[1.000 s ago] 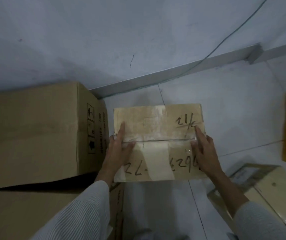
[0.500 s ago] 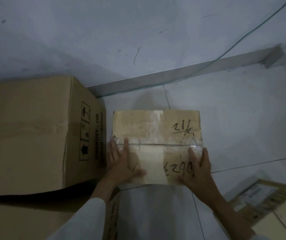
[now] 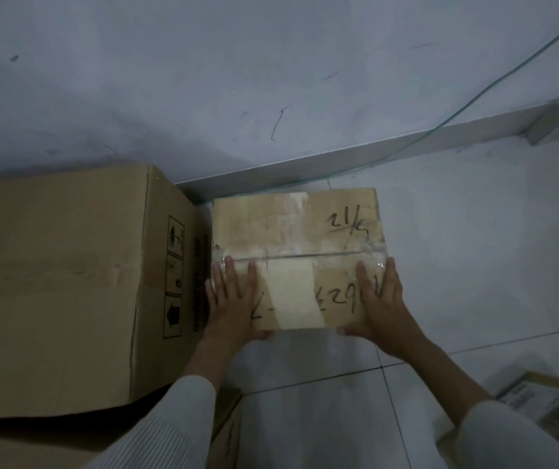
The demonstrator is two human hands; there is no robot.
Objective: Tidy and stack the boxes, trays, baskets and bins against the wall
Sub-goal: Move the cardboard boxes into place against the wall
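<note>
A small taped cardboard box [image 3: 296, 228] with black handwriting sits on the tiled floor, close to the wall's skirting board and right beside a large brown carton [image 3: 68, 282]. My left hand [image 3: 234, 299] lies flat on the box's near left corner, thumb hooked over the front edge. On the near right corner rests my right hand [image 3: 377, 302], its fingers spread on the top and thumb at the front edge. Both hands press against the box.
A second carton [image 3: 17, 448] lies under the large one at bottom left. A flat labelled box [image 3: 541, 411] lies on the floor at bottom right. A thin green cable [image 3: 474, 99] runs down the grey wall to the skirting [image 3: 339, 160].
The small box has moved away from me toward the wall and down onto the floor next to the large carton. My hands slid back to its near edge.
</note>
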